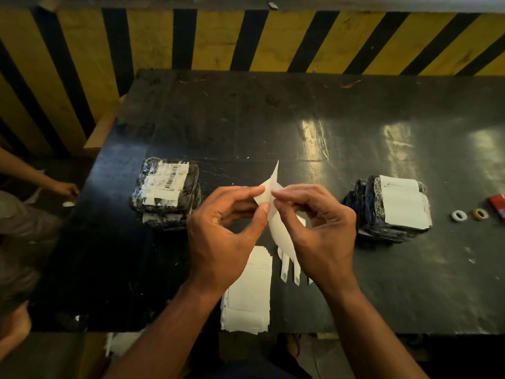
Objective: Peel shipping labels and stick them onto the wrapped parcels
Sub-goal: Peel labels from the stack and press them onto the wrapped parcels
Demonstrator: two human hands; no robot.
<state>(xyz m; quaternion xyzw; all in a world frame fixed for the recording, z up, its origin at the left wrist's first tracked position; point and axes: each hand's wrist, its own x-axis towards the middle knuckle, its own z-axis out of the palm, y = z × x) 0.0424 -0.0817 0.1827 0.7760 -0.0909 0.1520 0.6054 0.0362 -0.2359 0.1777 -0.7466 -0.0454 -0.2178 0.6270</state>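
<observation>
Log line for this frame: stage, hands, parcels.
stage: peeling label | left hand and right hand: both pinch shipping label | left parcel stack: labelled | right parcel stack: labelled

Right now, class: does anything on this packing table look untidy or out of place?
Yes. Narrow white backing strips lie loose on the black table, by the label stack, beneath the hands. The left parcel stack carries wrinkled, patchy labels.

The single head view looks forward and down, close over the dark table [355, 110] toward a striped wall [218, 42].
</observation>
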